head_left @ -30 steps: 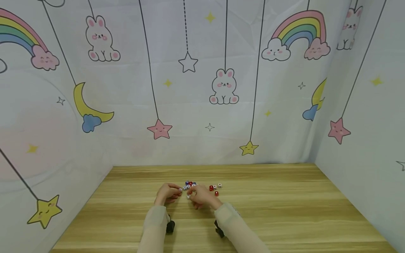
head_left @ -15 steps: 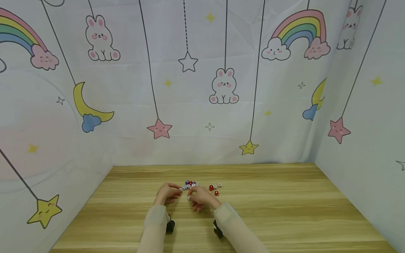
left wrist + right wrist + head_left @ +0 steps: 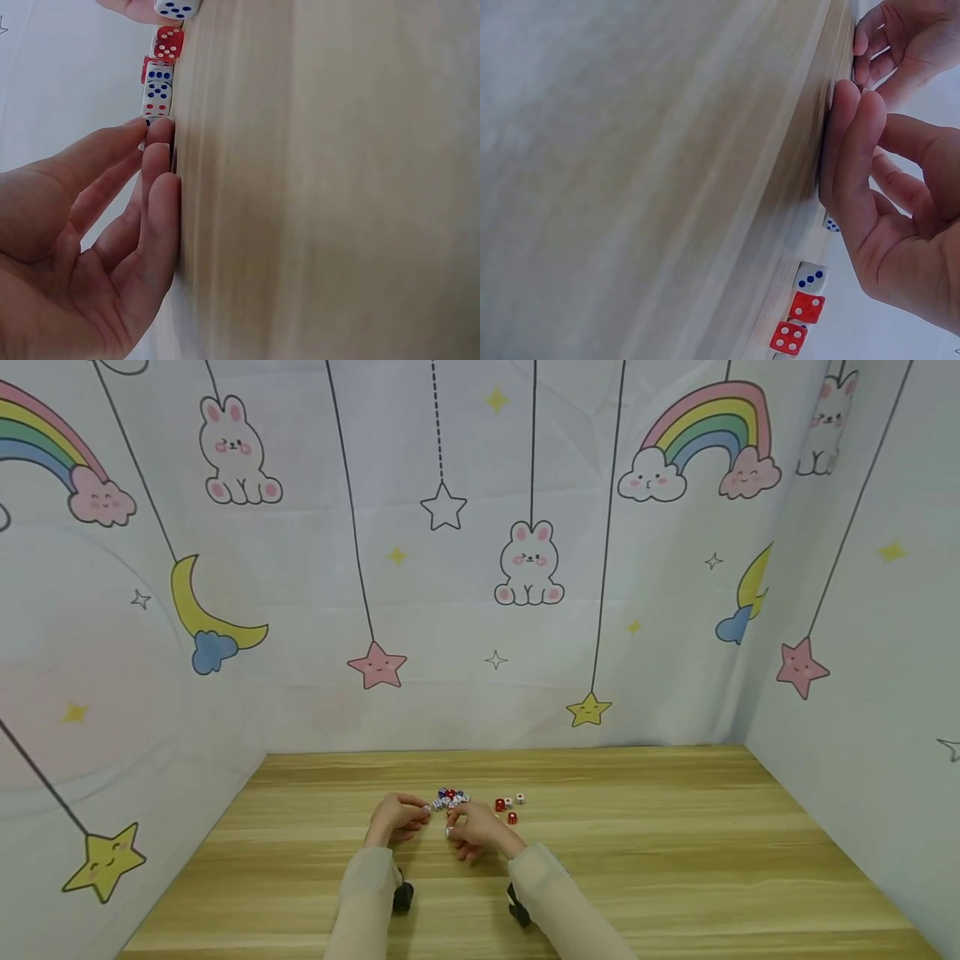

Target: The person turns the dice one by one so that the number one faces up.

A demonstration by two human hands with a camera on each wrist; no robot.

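Observation:
My left hand (image 3: 397, 817) pinches a white die (image 3: 427, 809) between thumb and fingertips, at the left end of a cluster of dice (image 3: 452, 795). In the left wrist view its fingers (image 3: 161, 199) lie along the tabletop and partly cover that die. Just right of it and nearer me, my right hand (image 3: 477, 828) holds another white die (image 3: 449, 832) at its fingertips. That die (image 3: 177, 9) shows blue pips at the top of the left wrist view. The right wrist view hides it behind the right hand's fingers (image 3: 855, 150). The cluster mixes white and red dice.
Right of my right hand lie a few loose dice: a red die (image 3: 500, 805), a white die (image 3: 521, 798) and a nearer red die (image 3: 512, 818). The wood-grain table (image 3: 675, 860) meets a printed cloth backdrop (image 3: 450, 710) at the back and sides.
My right hand has drawn its white die slightly toward me, away from the cluster. The left hand stays in place with its die.

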